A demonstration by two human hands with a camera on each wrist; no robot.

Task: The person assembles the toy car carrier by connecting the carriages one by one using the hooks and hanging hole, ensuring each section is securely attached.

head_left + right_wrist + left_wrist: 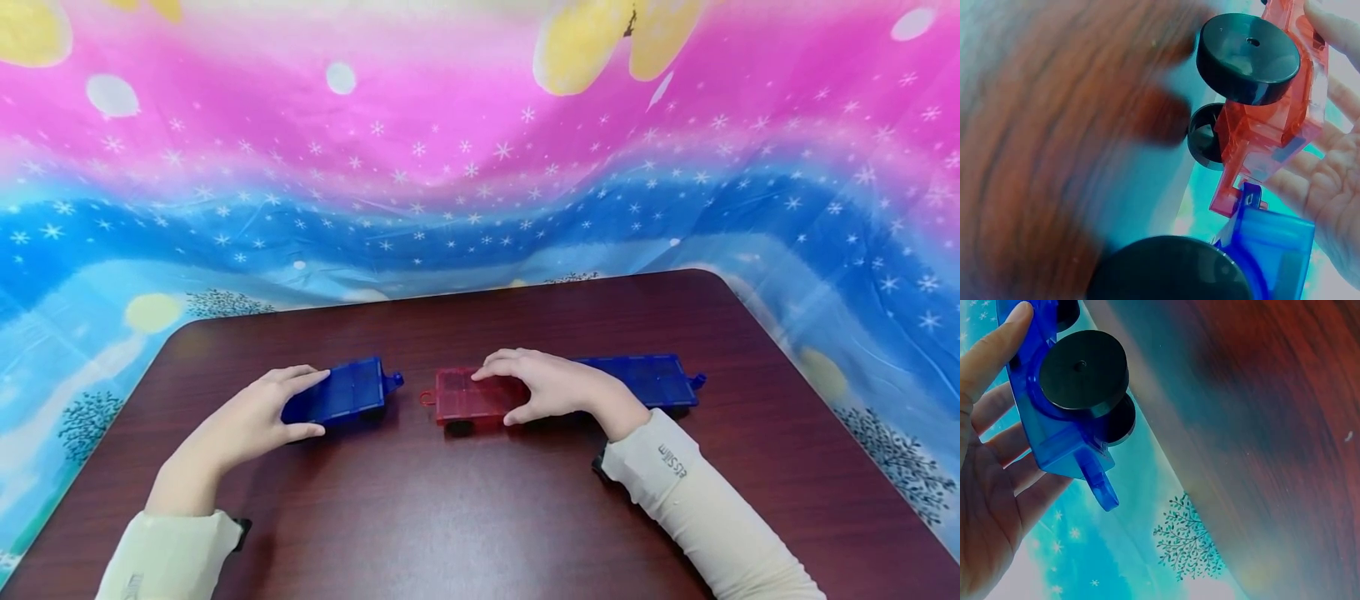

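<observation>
My left hand point(247, 425) grips a translucent blue toy wagon point(348, 392) by its left part, thumb on the near side and fingers on the far side. Black wheels point(1082, 375) and a blue hook point(1102, 487) show in the left wrist view. Across a small gap to the right is a translucent red toy wagon point(457, 396), its red loop point(427, 398) facing the blue wagon's hook. My right hand point(555, 385) holds the red wagon between thumb and fingers. Behind it, a second blue wagon point(652, 381) is linked to the red one, as the right wrist view shows at the coupling point(1247, 197).
The wagons stand in a row on a dark brown wooden table point(420, 517) with rounded far corners. Behind the table and along its sides hangs a pink and blue patterned cloth point(450, 167). A free hook point(699, 382) sticks out from the right wagon's far right end.
</observation>
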